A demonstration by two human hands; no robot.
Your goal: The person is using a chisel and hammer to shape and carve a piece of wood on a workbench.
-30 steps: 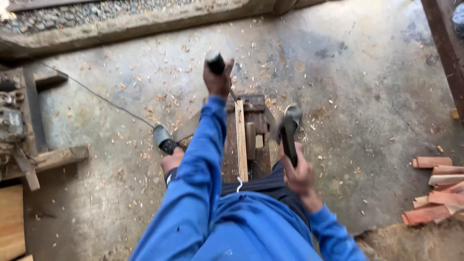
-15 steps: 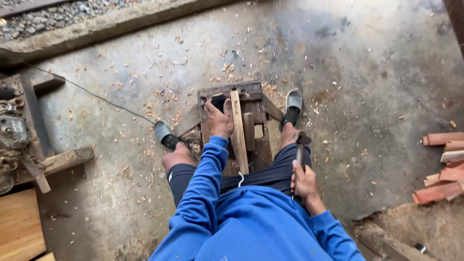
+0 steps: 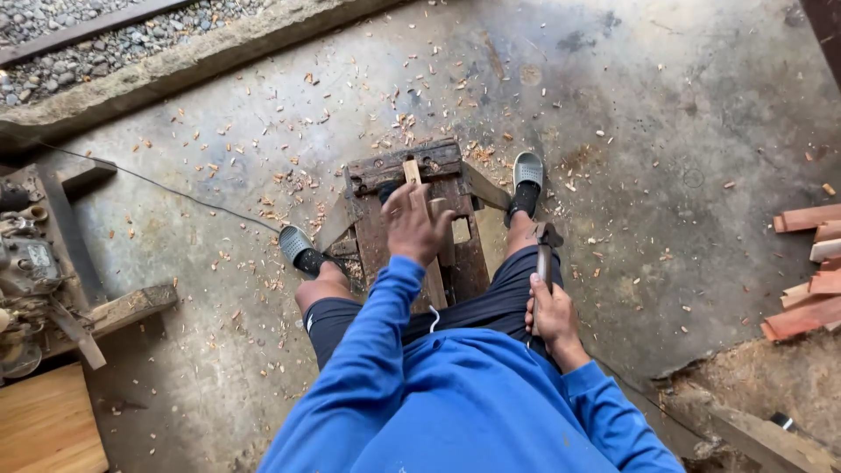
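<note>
Around the wooden bench (image 3: 412, 219), the concrete floor (image 3: 666, 114) lies open ahead and to the right, with only wood chips. 2 sandalled feet flank the bench close on both sides. Left of it, a thin cable (image 3: 175, 188) crosses the floor before machine parts (image 3: 31, 271). Far right, stacked wood strips (image 3: 810, 271).

One head camera looks steeply down — from above the seated person — onto the bench (image 3: 412, 219) and floor (image 3: 666, 131), fairly near.
</note>
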